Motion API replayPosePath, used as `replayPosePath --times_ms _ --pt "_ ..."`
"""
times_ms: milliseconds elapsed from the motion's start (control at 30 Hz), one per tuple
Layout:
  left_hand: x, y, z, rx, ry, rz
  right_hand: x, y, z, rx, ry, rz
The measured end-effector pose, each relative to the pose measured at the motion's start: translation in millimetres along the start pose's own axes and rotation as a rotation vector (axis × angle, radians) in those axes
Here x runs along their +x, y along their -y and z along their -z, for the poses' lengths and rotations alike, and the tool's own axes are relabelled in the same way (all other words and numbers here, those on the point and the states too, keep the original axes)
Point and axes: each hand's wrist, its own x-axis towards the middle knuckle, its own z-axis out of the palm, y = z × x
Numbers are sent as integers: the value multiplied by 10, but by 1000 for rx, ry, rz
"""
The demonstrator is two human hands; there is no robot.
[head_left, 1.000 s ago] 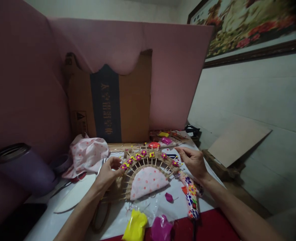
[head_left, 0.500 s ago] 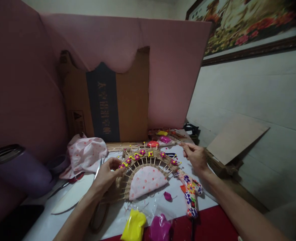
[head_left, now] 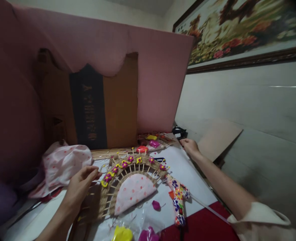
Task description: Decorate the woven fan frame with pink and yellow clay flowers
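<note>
A half-round woven wicker piece [head_left: 107,197] with small pink and yellow clay flowers along its arch lies on the white table. A pink dotted fabric half-circle [head_left: 133,192] sits in its middle. My left hand [head_left: 79,187] rests at the piece's left edge, fingers pinched together near a yellow flower; what they hold is too small to name. My right hand [head_left: 190,147] is stretched far out to the table's back right edge, by a small black object [head_left: 179,132]. Its fingers are curled; anything in them is hidden.
A flowered glue gun [head_left: 177,199] lies right of the wicker piece, its cord running right. Yellow and magenta clay bags [head_left: 135,234] sit at the near edge. Pink dotted cloth [head_left: 60,164] lies at left. A cardboard box [head_left: 97,103] and pink boards stand behind.
My right hand left the wicker arch and reached away to the back right corner of the table. The view swung right. My left hand stayed at the piece's left edge.
</note>
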Motion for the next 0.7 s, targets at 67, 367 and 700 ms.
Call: replayPosePath --times_ms 67,367,700 --pt "15 1 -3 10 4 16 104 -4 -40 21 45 -86" --pt "60 -33 -11 116 -40 114 505 52 -341 253 150 -425" --pt "76 -7 -17 215 -51 82 478 -92 -430 716 212 -500"
